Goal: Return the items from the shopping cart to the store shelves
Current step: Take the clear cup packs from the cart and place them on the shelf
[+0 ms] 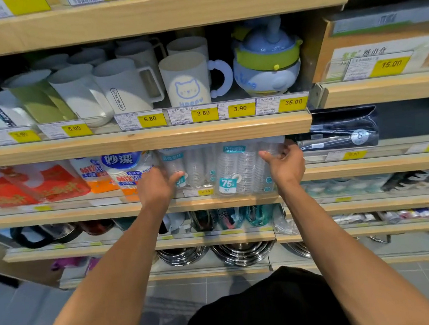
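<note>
Both arms are stretched out to the third shelf (122, 209) down, where packs of clear plastic cups sit. The right hand (286, 166) has the cup pack (243, 171) with the teal "75" tag by its right edge, thumb hooked across the front and fingers (287, 145) curled around the upper corner, so it's holding that pack. The pack stands upright at the front lip of the shelf, its bottom hanging a bit over the edge.

The left hand (157, 186) is on a second cup pack (195, 168) just beside it to the left, thumb out toward the front of the wrap. The rest of its fingers are tucked behind the hand, so can't really tell if it's gripping or only resting there.

Left of that are paper cup sleeves (126, 172) in blue and orange wrap, then red packs (31, 187). One shelf up there's a row of mugs (185, 81) and a blue and green kettle thing (267, 57), with yellow price tags (203, 112) along the rail. Steel bowls (242, 252) sit on the bottom shelf.
</note>
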